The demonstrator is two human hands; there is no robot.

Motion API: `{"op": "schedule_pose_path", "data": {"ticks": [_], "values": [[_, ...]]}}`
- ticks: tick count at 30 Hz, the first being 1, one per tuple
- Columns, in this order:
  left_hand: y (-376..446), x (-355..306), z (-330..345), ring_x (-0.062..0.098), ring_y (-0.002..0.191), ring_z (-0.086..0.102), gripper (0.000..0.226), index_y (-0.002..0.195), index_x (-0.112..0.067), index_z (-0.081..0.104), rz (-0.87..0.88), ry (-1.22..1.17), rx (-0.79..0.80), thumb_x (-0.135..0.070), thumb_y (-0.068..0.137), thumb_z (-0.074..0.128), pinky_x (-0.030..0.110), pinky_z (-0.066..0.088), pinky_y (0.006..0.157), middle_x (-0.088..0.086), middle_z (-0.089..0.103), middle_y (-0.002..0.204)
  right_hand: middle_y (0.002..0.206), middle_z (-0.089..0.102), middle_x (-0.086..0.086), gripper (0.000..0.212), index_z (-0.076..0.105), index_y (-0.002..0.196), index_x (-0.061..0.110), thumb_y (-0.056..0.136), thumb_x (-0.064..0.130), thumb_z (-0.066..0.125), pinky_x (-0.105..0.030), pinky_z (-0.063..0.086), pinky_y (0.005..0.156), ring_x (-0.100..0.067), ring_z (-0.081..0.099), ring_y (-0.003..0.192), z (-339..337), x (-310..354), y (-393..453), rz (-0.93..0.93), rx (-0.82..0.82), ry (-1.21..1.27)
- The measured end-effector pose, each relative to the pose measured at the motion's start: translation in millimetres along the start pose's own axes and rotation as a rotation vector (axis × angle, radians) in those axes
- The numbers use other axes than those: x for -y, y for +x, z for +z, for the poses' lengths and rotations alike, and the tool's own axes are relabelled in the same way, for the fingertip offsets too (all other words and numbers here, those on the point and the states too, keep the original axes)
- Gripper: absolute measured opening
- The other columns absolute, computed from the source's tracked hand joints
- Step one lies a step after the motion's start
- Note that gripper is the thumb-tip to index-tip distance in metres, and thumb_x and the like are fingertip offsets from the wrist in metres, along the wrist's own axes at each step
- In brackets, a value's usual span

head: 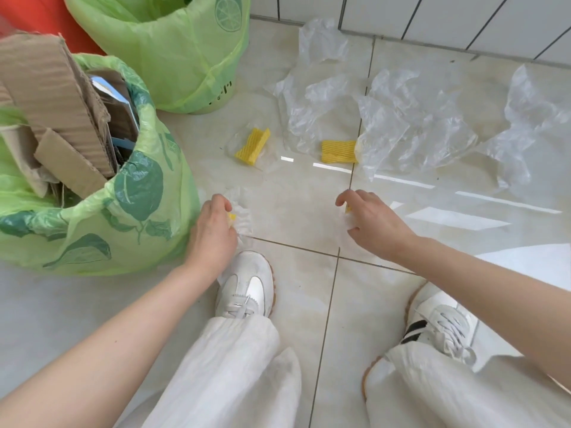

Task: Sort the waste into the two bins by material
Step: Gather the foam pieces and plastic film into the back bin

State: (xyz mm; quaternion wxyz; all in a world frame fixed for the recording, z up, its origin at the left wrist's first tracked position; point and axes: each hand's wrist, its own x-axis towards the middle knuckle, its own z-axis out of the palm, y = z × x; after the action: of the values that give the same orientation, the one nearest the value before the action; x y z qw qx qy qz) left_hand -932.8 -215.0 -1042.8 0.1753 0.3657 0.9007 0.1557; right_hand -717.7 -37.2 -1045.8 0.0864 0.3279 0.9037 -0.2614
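Glossy floor tiles: left hand clutches a plastic-wrapped yellow piece, the cardboard-filled bin just beside it; right hand grips another wrapped piece.

Bright, even daylight fills the scene, and colours look pale and slightly washed out. The glossy floor tiles carry hard white streaks of glare on the right, running from centre toward the right edge. Shadows are soft and faint, just beneath the shoes. Wide-angle distortion bends the wall tiles at the top and stretches the forearms. Edges look a little soft; the centre is sharp.
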Motion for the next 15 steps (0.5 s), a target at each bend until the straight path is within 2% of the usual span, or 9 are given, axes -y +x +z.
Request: {"op": "schedule_pose_path", "data": {"ticks": [2, 5, 8, 10, 13, 15], "values": [[-2.5, 4.3, 4.8, 0.04, 0.084, 0.057, 0.038, 0.115, -0.01, 0.044, -0.023, 0.082, 0.049, 0.002, 0.081, 0.053, 0.045, 0.046, 0.073, 0.013, 0.04, 0.117, 0.114, 0.051, -0.01, 0.049, 0.044, 0.125, 0.013, 0.079, 0.002, 0.056, -0.035, 0.043, 0.091, -0.03, 0.048, 0.109, -5.9, 6.0, 16.5, -0.023, 0.011, -0.04], [-3.8, 9.8, 10.4, 0.039, 0.086, 0.059, 0.052, 0.13, -0.018, 0.036, -0.147, 0.137, 0.132, -0.012, 0.081, 0.055, 0.042, 0.048, 0.077, 0.011, 0.024, 0.132, 0.118, 0.045, -0.013, 0.049, 0.046, 0.126, 0.01, 0.079, 0.003, 0.058, -0.041, 0.046, 0.089, -0.034, 0.049, 0.107, -11.7, 10.4, 40.3, -0.037, -0.009, -0.116], [-3.6, 13.9, 16.2, 0.039, 0.111, 0.049, 0.065, 0.138, -0.017, 0.027, -0.302, 0.038, 0.221, -0.017, 0.081, 0.057, 0.041, 0.043, 0.089, 0.017, 0.016, 0.143, 0.127, 0.037, -0.015, 0.054, 0.04, 0.132, 0.012, 0.081, 0.0, 0.055, -0.043, 0.049, 0.088, -0.037, 0.053, 0.104, -17.6, 9.3, 61.5, -0.001, 0.0, -0.186], [-3.2, 13.3, 18.8, 0.038, 0.122, 0.04, 0.065, 0.138, -0.013, 0.027, -0.308, 0.004, 0.219, -0.015, 0.081, 0.058, 0.04, 0.041, 0.091, 0.021, 0.02, 0.144, 0.137, 0.03, -0.018, 0.063, 0.032, 0.139, 0.013, 0.082, -0.002, 0.053, -0.043, 0.05, 0.088, -0.04, 0.055, 0.107, -21.5, 7.2, 74.4, 0.038, 0.022, -0.237], [0.2, 11.7, 19.4, 0.039, 0.111, 0.043, 0.059, 0.133, -0.01, 0.035, -0.219, 0.008, 0.181, -0.011, 0.08, 0.06, 0.038, 0.039, 0.084, 0.015, 0.033, 0.131, 0.153, 0.009, -0.022, 0.081, 0.01, 0.149, 0.014, 0.081, -0.005, 0.05, -0.042, 0.047, 0.09, -0.042, 0.052, 0.118, -24.7, 0.6, 89.4, 0.105, 0.088, -0.301], [5.0, 10.7, 20.7, 0.039, 0.109, 0.046, 0.06, 0.132, -0.011, 0.038, -0.206, 0.003, 0.173, -0.011, 0.077, 0.062, 0.039, 0.038, 0.089, 0.013, 0.038, 0.127, 0.156, 0.008, -0.019, 0.087, 0.001, 0.151, 0.015, 0.083, -0.005, 0.05, -0.043, 0.045, 0.094, -0.04, 0.048, 0.124, -25.0, -5.1, 94.5, 0.118, 0.122, -0.303]]}}
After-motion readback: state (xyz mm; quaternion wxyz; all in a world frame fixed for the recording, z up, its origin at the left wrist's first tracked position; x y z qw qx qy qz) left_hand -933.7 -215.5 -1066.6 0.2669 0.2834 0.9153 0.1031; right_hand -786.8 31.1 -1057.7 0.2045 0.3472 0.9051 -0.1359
